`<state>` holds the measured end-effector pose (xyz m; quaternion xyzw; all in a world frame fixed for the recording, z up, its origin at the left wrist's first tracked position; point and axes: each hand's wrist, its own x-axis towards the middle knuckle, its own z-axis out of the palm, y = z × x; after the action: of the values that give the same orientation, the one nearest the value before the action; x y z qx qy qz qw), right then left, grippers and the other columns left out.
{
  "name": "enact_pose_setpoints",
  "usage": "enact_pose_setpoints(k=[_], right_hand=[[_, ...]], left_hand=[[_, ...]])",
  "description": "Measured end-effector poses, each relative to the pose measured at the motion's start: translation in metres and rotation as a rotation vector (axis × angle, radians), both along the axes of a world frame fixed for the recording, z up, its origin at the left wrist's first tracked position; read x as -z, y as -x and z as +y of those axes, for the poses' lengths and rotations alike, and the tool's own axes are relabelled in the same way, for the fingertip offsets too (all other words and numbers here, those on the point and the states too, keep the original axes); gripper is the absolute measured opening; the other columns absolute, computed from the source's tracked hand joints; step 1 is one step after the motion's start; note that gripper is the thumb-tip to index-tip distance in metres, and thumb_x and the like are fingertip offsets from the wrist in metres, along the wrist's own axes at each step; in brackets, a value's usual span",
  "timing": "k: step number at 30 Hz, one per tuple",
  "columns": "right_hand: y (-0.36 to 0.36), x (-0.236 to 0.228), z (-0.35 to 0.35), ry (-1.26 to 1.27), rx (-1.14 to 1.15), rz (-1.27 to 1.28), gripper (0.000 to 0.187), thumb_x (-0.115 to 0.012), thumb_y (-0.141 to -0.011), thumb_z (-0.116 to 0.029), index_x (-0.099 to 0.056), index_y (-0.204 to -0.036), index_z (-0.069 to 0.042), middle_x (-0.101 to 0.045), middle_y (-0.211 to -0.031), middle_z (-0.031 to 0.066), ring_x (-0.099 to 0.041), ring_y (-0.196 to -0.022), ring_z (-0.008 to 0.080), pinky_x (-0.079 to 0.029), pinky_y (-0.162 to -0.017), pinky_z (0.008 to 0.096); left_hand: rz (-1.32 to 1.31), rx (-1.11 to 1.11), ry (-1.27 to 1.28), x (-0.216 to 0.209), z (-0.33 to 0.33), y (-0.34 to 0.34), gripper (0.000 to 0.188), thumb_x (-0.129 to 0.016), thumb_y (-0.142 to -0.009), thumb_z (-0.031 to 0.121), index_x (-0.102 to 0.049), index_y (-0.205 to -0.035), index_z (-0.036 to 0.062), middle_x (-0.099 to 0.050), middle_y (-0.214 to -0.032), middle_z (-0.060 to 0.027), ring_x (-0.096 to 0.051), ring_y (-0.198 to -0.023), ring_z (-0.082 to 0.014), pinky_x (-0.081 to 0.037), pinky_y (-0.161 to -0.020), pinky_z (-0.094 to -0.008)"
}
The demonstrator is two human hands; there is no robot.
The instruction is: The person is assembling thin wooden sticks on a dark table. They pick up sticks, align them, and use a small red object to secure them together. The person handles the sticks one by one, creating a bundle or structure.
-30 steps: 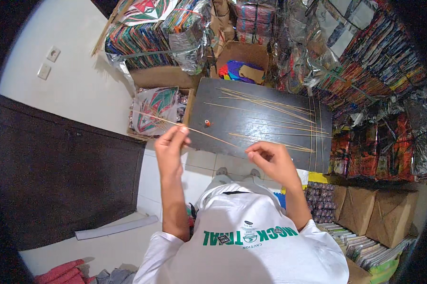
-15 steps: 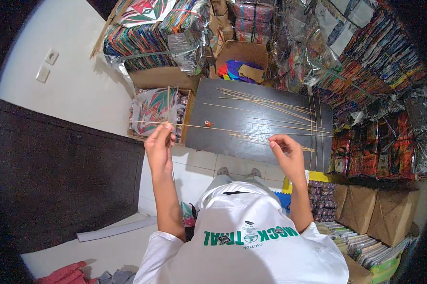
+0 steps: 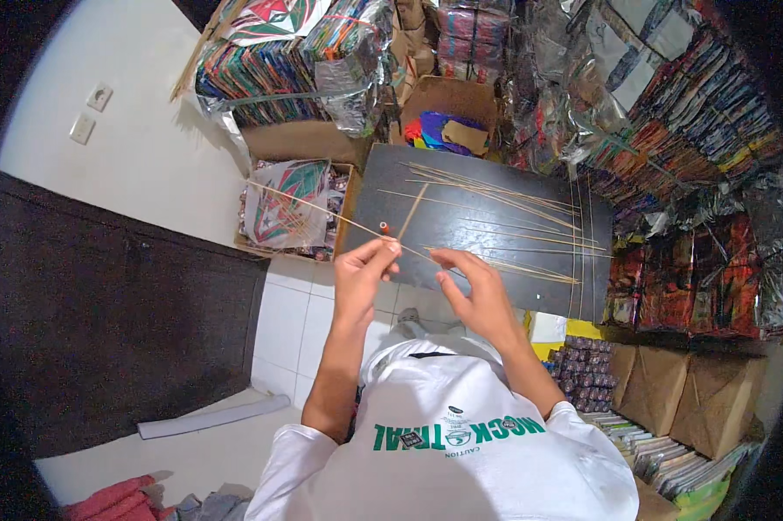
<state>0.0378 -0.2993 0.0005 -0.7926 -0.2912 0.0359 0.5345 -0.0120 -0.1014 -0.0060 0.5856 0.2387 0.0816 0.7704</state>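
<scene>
Two crossed sticks [image 3: 412, 212] are held over the near left part of the dark surface [image 3: 379, 169], pinched at their crossing by the left hand [image 3: 363, 273]. The right hand [image 3: 482, 293] is held just beside, thumb and forefinger parted. The crossing is best gripped firmly, without bending either stick. An orange spool [image 3: 384, 228] is seen just beyond; loose sticks [image 3: 530, 206] are spread rightward.

The left hand's [image 3: 367, 267] fingers hide the junction of two thin sticks [image 3: 415, 207]; whether the right hand [image 3: 478, 293] touches the longer one cannot be told. The lower edge crops the white shirt [image 3: 461, 486], whose smallest print is illegible, and the red cloth [image 3: 113, 499].
</scene>
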Motion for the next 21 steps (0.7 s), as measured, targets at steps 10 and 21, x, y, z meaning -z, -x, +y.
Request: enact_pose_setpoints(k=[10,21], right_hand=[[-0.004,0.004,0.004,0.081,-0.071,0.145,0.028,-0.065,-0.087,-0.003,-0.071,-0.114,-0.005,-0.072,-0.1,0.012,-0.068,-0.084,0.0189,-0.053,-0.072,0.0304],[-0.031,-0.026,0.027,-0.075,0.003,-0.04,0.02,-0.069,-0.087,-0.008,-0.072,-0.106,-0.002,-0.07,-0.091,0.0102,-0.064,-0.078,0.0173,-0.049,-0.067,0.0299]], left_hand=[[0.047,0.039,-0.068,0.014,-0.004,0.006,0.015,-0.072,-0.09,0.013,-0.075,-0.098,0.0011,-0.07,-0.081,-0.0005,-0.059,-0.065,-0.0052,-0.041,-0.058,-0.0197],[0.042,0.157,-0.26,0.033,-0.028,-0.003,0.015,-0.072,-0.087,0.012,-0.076,-0.089,-0.0022,-0.068,-0.072,0.001,-0.055,-0.065,-0.0049,-0.042,-0.057,-0.0241]])
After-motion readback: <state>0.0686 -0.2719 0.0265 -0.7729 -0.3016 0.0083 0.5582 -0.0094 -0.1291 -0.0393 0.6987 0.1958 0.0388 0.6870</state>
